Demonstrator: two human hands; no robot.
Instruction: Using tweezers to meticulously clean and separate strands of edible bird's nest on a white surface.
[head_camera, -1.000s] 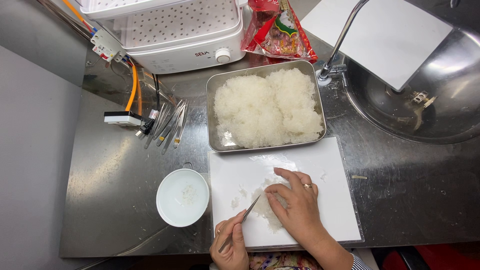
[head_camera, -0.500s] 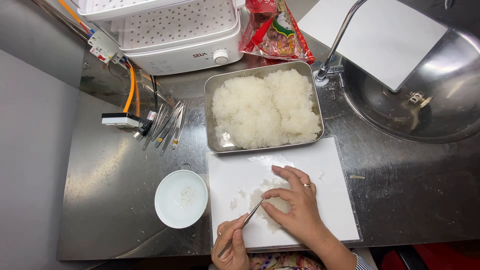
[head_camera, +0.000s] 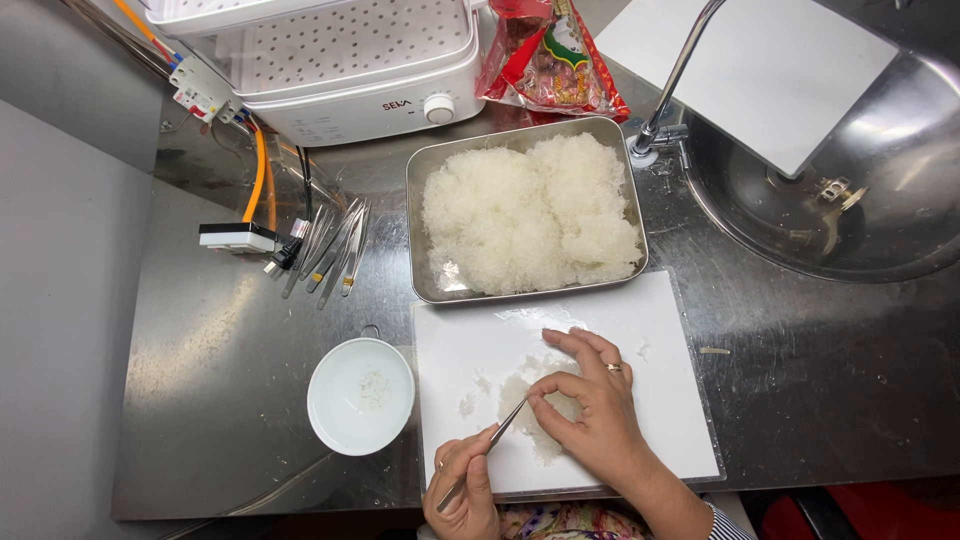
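I see the left hand (head_camera: 462, 492) at the front edge of the white board (head_camera: 660, 400), pinched tight on thin metal tweezers (head_camera: 482, 455). Their tip pokes the little white clump (head_camera: 530, 405) in the board's middle. The right hand (head_camera: 588, 405) rests on that clump w/ fingers bent, maybe pinching a bit, can't tell. A white bowl (head_camera: 360, 396) sits just left of the board. A metal tray (head_camera: 430, 275) full of white stuff sits behind it.

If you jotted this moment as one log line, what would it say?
left hand: holds tweezers, tips at white clump | right hand: pressing clump | white board: under both | bowl: left of board
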